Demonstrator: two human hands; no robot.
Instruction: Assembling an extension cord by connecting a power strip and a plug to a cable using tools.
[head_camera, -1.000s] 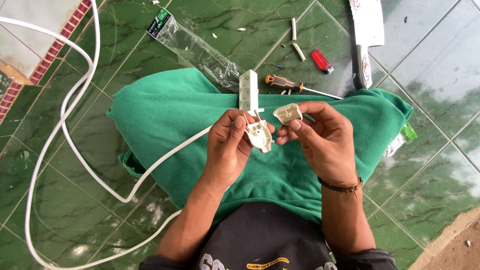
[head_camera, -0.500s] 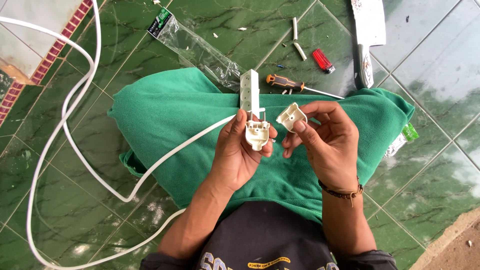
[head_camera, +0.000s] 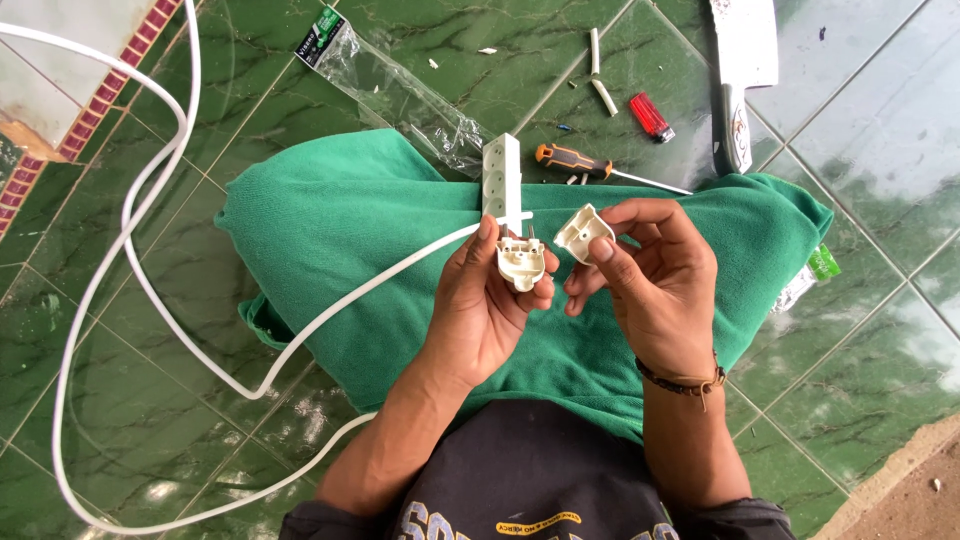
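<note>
My left hand (head_camera: 490, 300) grips the open base half of a cream plug (head_camera: 521, 262), its inside facing up, pins pointing away. A white cable (head_camera: 330, 305) runs from that hand off to the left in big loops over the floor. My right hand (head_camera: 645, 270) pinches the plug's cream cover half (head_camera: 582, 230) between thumb and fingers, just right of the base and apart from it. Both hands hover over my lap, which is draped in green cloth (head_camera: 340, 230). A white socket strip (head_camera: 502, 180) lies on the cloth just beyond my hands.
On the green tiled floor ahead lie an orange-handled screwdriver (head_camera: 570, 160), a red lighter (head_camera: 651, 115), a cleaver (head_camera: 743, 60), cut bits of white cable sheath (head_camera: 603, 92) and a clear plastic wrapper (head_camera: 400, 95). Another wrapper (head_camera: 812, 270) lies at the right.
My left hand turned the plug base upright and raised it slightly toward the socket strip. The right hand lifted the cover a little and keeps it beside the base.
</note>
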